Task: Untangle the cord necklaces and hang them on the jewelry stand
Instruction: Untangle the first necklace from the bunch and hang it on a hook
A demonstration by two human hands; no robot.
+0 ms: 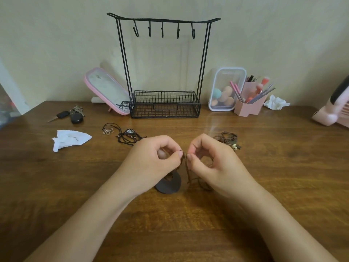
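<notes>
Left hand (151,163) and right hand (217,163) pinching brown cord necklace (187,170) (disc pendant (171,186) below), jewelry stand (165,108) behind

The head-worn camera is looking forward and down over the table (56,186) (wide-angle, close above it), facing the jewelry stand (164,20).

Left hand (151,159) and right hand (213,161) are bare; forearms (90,214) likewise bare; fingernails short, plain.

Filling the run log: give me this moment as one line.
phase: untangling | left hand: pinches brown cord necklace | right hand: pinches same necklace | jewelry stand: hooks bare | black necklaces, brown necklace pile: on table, untouched
</notes>
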